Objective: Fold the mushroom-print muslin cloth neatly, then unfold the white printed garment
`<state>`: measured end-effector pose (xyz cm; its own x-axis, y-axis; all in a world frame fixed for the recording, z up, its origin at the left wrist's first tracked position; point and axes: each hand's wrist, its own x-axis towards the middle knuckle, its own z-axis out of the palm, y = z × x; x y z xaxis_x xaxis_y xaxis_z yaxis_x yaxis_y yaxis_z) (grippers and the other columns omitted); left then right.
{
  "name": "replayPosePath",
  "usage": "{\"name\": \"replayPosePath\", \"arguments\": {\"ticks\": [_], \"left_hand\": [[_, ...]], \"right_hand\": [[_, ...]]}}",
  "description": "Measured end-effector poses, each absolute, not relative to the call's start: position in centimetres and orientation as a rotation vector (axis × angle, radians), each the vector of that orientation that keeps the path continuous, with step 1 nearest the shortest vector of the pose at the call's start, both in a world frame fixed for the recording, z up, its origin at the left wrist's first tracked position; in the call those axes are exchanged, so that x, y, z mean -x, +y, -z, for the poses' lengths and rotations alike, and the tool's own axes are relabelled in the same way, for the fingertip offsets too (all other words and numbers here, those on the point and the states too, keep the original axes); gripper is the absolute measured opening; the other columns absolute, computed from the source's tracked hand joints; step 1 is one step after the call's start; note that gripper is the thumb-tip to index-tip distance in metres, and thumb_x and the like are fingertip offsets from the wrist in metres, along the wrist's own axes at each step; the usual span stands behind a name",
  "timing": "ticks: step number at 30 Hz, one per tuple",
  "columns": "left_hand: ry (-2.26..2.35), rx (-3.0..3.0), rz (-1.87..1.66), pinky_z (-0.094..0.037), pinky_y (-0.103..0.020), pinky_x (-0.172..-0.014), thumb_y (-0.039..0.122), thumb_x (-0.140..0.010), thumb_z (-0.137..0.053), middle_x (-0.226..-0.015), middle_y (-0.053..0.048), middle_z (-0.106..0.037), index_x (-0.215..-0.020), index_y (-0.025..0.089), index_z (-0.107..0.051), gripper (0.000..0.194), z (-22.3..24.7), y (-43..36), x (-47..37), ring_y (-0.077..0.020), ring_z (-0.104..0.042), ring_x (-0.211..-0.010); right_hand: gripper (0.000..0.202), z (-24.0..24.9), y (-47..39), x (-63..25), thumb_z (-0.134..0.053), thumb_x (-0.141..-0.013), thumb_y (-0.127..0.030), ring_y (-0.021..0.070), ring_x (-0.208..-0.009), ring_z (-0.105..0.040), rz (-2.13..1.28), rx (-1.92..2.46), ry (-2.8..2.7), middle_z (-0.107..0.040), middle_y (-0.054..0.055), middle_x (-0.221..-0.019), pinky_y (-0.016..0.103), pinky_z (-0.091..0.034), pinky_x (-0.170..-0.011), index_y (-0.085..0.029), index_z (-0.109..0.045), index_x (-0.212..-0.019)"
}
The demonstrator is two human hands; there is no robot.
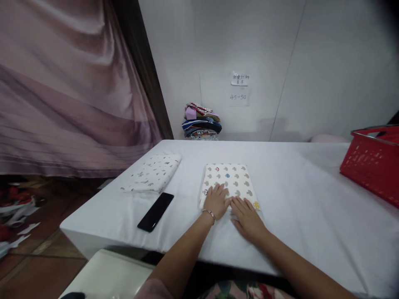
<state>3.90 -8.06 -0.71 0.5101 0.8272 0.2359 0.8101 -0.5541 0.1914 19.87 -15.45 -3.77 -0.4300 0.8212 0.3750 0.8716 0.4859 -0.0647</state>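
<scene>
A folded white cloth (232, 176) printed with grey, red, blue and yellow mushroom-like shapes lies flat on the white-covered table (286, 199) in front of me. My left hand (216, 201) rests palm down on its lower left part, fingers stretched out, a bracelet on the wrist. Beside it, my right hand (247, 218) lies flat over the cloth's near edge, with its fingertips on the fabric. Both hands hold nothing. Part of the near edge is hidden under them.
Left of the cloth lies a black phone (156, 211). A second folded white cloth (152, 173) with dark prints sits further left. Folded fabrics (202, 122) are stacked by the far wall. At the right stands a red basket (372, 160). A white stool (109, 274) is below the near edge.
</scene>
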Motion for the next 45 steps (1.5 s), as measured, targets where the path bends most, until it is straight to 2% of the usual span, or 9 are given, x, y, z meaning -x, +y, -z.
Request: {"name": "replayPosePath", "arguments": {"ticks": [4,9,15,20,24,28,31,37,45], "left_hand": [[1.466,-2.688,-0.443,-0.018,-0.046,-0.111,0.041,-0.093,-0.034,-0.144,-0.005,-0.039,-0.13,0.023,-0.046,0.044,0.9,-8.1,-3.7,-0.0242,-0.027,-0.135],[1.476,-2.659,-0.438,-0.018,-0.046,-0.111,0.041,-0.092,-0.035,-0.144,-0.004,-0.039,-0.13,0.025,-0.047,0.042,0.6,-8.1,-3.7,-0.0235,-0.027,-0.135],[1.523,-2.494,-0.36,-0.022,-0.049,-0.109,0.042,-0.09,-0.04,-0.143,-0.007,-0.04,-0.125,0.023,-0.051,0.041,-1.3,-7.8,-4.9,-0.0258,-0.029,-0.134],[1.476,-2.558,-0.478,-0.015,-0.051,-0.111,0.044,-0.091,-0.037,-0.145,-0.008,-0.036,-0.13,0.023,-0.047,0.045,-1.3,-8.1,-7.4,-0.0253,-0.025,-0.137],[1.446,-2.629,-0.468,-0.016,-0.051,-0.111,0.043,-0.093,-0.032,-0.145,-0.006,-0.037,-0.13,0.023,-0.046,0.044,0.4,-8.7,-8.2,-0.0246,-0.024,-0.137],[1.436,-2.665,-0.521,-0.016,-0.05,-0.111,0.042,-0.094,-0.029,-0.143,-0.006,-0.039,-0.129,0.023,-0.046,0.044,1.1,-9.0,-7.9,-0.0248,-0.026,-0.136],[1.436,-2.655,-0.545,-0.016,-0.051,-0.111,0.041,-0.093,-0.03,-0.143,-0.006,-0.04,-0.129,0.023,-0.047,0.043,1.0,-9.0,-7.9,-0.026,-0.025,-0.136],[1.431,-2.63,-0.572,-0.015,-0.052,-0.111,0.041,-0.093,-0.031,-0.143,-0.006,-0.04,-0.128,0.024,-0.048,0.042,1.1,-8.9,-8.0,-0.0265,-0.025,-0.136],[1.401,-2.592,-0.591,-0.015,-0.053,-0.112,0.041,-0.093,-0.032,-0.143,-0.005,-0.04,-0.13,0.024,-0.047,0.043,1.1,-8.8,-7.7,-0.0271,-0.025,-0.136]], "right_hand": [[0.05,2.2,-16.0,-21.4,-0.039,-0.088,-0.024,0.0228,-0.133,-0.032,0.089,1.399,-2.4,-0.041,0.008,-0.142,0.049,-0.021,-0.111,-0.019,-0.04,-0.137],[0.047,2.0,-15.3,-23.7,-0.04,-0.09,-0.033,0.0257,-0.135,-0.028,0.116,1.494,-2.29,-0.042,0.011,-0.141,0.052,-0.024,-0.109,-0.016,-0.046,-0.133],[0.053,4.0,-15.4,-24.2,-0.043,-0.086,-0.025,0.0243,-0.137,-0.025,0.103,1.5,-2.324,-0.036,0.011,-0.145,0.047,-0.027,-0.109,-0.012,-0.039,-0.137],[0.054,3.2,-15.6,-24.2,-0.045,-0.083,-0.021,0.0266,-0.135,-0.027,0.007,1.535,-2.312,-0.038,0.012,-0.143,0.048,-0.028,-0.109,-0.01,-0.041,-0.136],[0.049,2.3,-15.7,-25.4,-0.045,-0.085,-0.026,0.0245,-0.13,-0.038,-0.202,1.436,-2.235,-0.046,0.009,-0.138,0.049,-0.034,-0.105,-0.019,-0.047,-0.133],[0.033,1.2,-15.2,-27.0,-0.044,-0.087,-0.034,0.0223,-0.111,-0.057,-0.528,1.407,-1.879,-0.065,0.005,-0.116,0.042,-0.045,-0.097,-0.024,-0.066,-0.109],[0.03,0.4,-13.3,-28.1,-0.049,-0.083,-0.039,0.0225,-0.1,-0.062,-0.667,1.451,-1.527,-0.069,0.005,-0.105,0.04,-0.048,-0.092,-0.023,-0.07,-0.098],[0.033,0.3,-5.9,-29.5,-0.059,-0.071,-0.041,0.022,-0.092,-0.062,-0.7,1.491,-1.106,-0.07,0.005,-0.098,0.039,-0.048,-0.086,-0.018,-0.069,-0.092],[0.036,0.9,3.7,-29.0,-0.063,-0.065,-0.041,0.0175,-0.084,-0.061,-0.765,1.537,-0.927,-0.069,0.007,-0.094,0.028,-0.052,-0.068,-0.015,-0.067,-0.089]]}}
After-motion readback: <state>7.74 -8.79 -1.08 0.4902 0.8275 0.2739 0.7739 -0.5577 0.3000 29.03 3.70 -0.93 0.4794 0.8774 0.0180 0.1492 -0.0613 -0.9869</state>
